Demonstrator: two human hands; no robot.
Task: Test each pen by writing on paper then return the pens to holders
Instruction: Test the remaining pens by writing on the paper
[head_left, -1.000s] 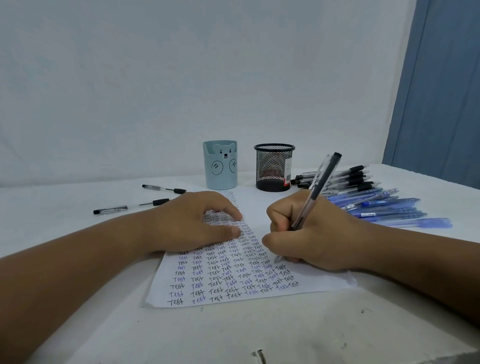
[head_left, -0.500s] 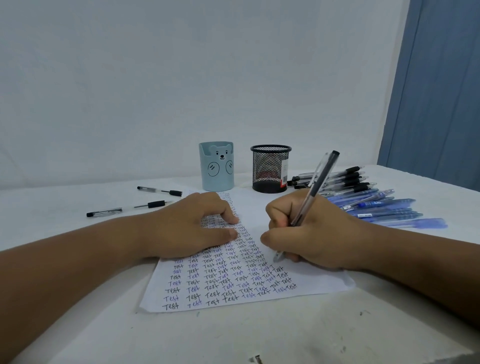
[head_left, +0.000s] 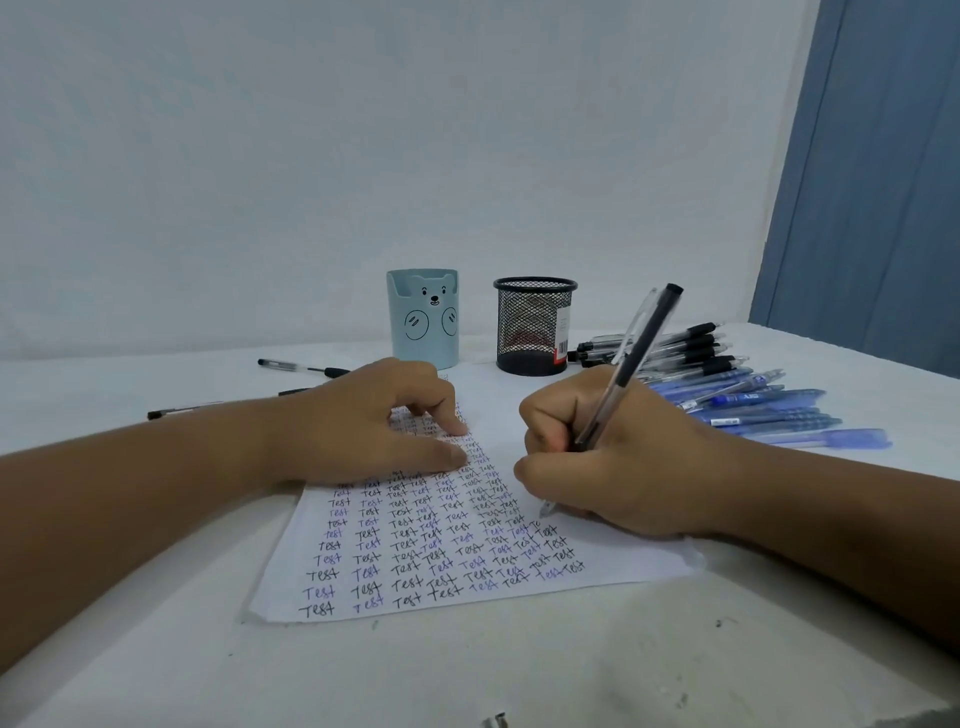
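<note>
**Black pen put to the sheet while the holders stand behind**

The right hand (head_left: 618, 457) has its fingers clenched round a clear-barrelled black pen (head_left: 631, 364), gripping it low on the barrel. The pen leans up and away toward the far right, its black cap end highest, and its tip meets the paper (head_left: 597, 561) just left of the heel of the hand, at the right end of a row of handwritten words.

The left hand (head_left: 363, 421) rests on the upper left part of the paper. Its fingers are bent loosely with the tips and the thumb pressing down on the sheet; they grasp nothing.

The paper lies on the desk (head_left: 519, 670) near the front edge, a little skewed, and is covered in columns of the word "Test" in black and blue ink.

Toward the back edge of the desk, beyond the paper, stand two holders side by side and apart: a pale blue bear cup (head_left: 423, 318) on the left and a black mesh cup (head_left: 534, 326) on the right, both upright.

To the right of the mesh cup, toward the right edge, lies a heap of black pens (head_left: 691, 347), with a heap of blue pens (head_left: 769, 410) just in front of it. Left of the bear cup, loose black pens (head_left: 301, 367) lie flat on the desk, partly hidden behind the left hand.
</note>
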